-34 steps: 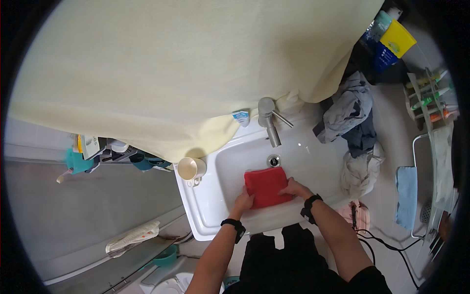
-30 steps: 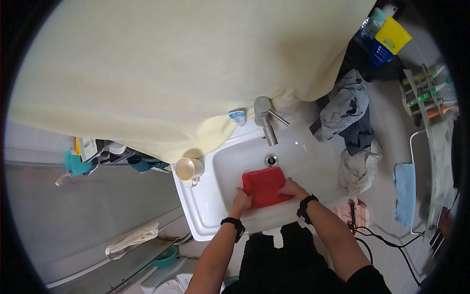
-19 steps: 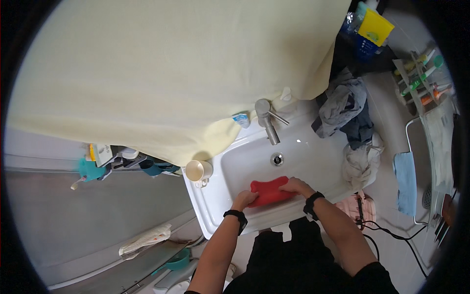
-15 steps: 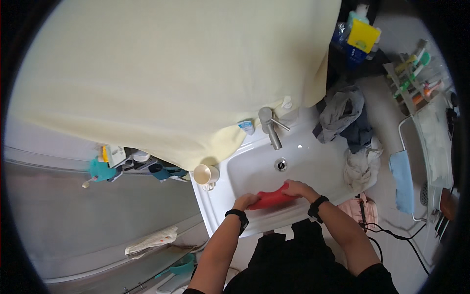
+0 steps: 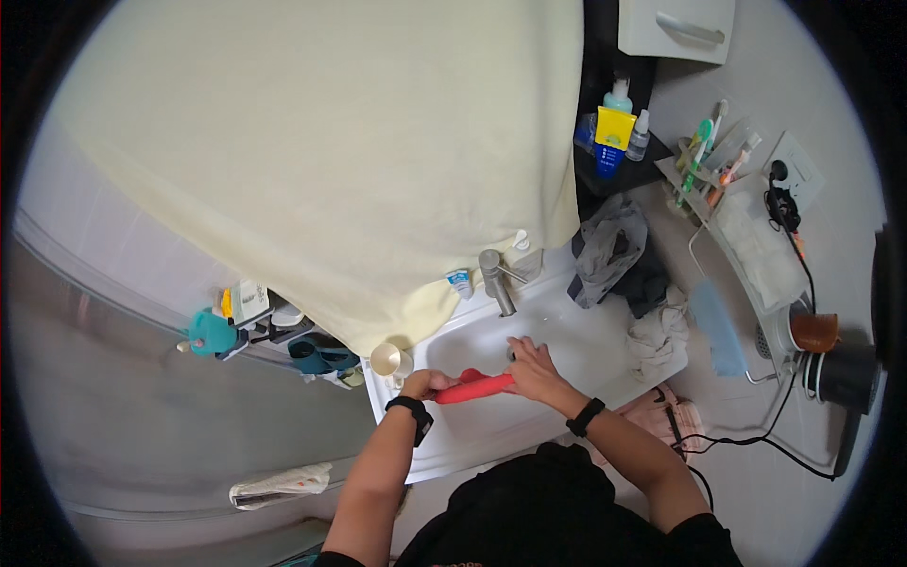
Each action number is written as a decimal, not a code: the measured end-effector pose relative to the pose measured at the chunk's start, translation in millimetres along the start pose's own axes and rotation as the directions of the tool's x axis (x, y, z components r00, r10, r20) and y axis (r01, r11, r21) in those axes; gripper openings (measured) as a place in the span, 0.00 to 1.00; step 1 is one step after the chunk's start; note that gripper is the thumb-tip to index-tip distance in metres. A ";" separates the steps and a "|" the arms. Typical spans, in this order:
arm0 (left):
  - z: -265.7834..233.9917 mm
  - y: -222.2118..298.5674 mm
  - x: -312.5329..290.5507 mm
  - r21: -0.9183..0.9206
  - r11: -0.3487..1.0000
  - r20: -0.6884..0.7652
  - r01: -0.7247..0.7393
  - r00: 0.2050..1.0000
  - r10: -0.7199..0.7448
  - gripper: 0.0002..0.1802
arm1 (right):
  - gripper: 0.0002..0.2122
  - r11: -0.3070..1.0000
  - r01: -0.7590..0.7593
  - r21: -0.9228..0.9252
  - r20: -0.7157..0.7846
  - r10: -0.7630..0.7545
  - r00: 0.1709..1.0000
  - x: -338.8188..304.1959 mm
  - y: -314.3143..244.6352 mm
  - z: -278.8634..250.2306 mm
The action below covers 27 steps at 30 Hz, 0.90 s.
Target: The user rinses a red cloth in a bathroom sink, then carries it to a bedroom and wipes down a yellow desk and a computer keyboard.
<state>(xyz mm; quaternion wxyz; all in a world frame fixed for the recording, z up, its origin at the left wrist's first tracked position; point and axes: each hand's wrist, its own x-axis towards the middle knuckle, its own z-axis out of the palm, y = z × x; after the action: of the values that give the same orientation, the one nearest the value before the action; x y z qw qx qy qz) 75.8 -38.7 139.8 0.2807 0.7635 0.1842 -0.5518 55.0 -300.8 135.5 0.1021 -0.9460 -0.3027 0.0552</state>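
Note:
A soft red piece, seemingly a cloth (image 5: 475, 386), stretches between my hands over the white sink basin (image 5: 463, 439). My left hand (image 5: 430, 383) is closed round its left end. My right hand (image 5: 537, 372) grips the right end low in the hand, with some fingers pointing up toward the tap (image 5: 495, 282). Most of the drain is hidden behind that hand. A cream mug (image 5: 389, 363) stands on the sink's left rim, close to my left hand.
Grey and dark clothes (image 5: 616, 250) and a white cloth (image 5: 661, 333) lie at the sink's right side. A small tube (image 5: 460, 283) rests left of the tap. A pale curtain (image 5: 321, 161) covers the back. Toothbrushes (image 5: 699, 156) and a wire rack (image 5: 756, 274) line the right wall.
My hands have moved left and slightly farther from me with the red cloth, which now looks narrower and bunched. The right fingers have lifted. The view has shifted, showing more right wall.

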 end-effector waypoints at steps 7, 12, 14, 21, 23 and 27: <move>-19.0 -31.3 3.3 0.038 0.992 0.144 -0.123 0.983 0.116 0.31 | 0.14 0.948 0.108 0.298 0.326 -0.208 0.922 30.5 -18.5 -100.2; -16.6 -44.2 -37.4 -0.192 0.833 0.036 -0.518 0.845 0.534 0.40 | 0.12 0.953 0.121 0.278 0.331 -0.214 0.919 28.3 -41.2 -176.8; -8.3 -53.6 -41.6 -0.401 0.565 -0.035 -0.721 0.628 0.777 0.43 | 0.11 0.954 0.134 0.270 0.326 -0.221 0.919 31.7 -64.4 -217.2; 18.3 -17.4 -100.5 -0.856 -0.066 -0.287 -0.512 0.365 0.886 0.48 | 0.26 0.164 -0.298 0.940 0.292 0.061 0.954 18.4 0.6 -188.5; 20.3 -13.7 -122.6 -0.704 0.090 -0.361 -0.704 0.463 0.809 0.35 | 0.41 -0.651 -0.195 0.734 0.309 0.064 0.949 6.8 -7.1 -118.0; 23.1 -31.6 -131.4 -0.661 0.285 -0.292 -0.694 0.589 0.754 0.27 | 0.49 -0.757 -0.203 0.621 0.379 0.063 0.923 -32.5 -52.4 -40.1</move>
<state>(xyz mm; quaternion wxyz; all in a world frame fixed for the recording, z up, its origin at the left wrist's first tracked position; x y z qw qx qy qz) -2.4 -25.1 251.6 0.7799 0.5636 0.0076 -0.2723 5.9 -284.5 187.7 0.8811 -0.2898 0.1235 0.3526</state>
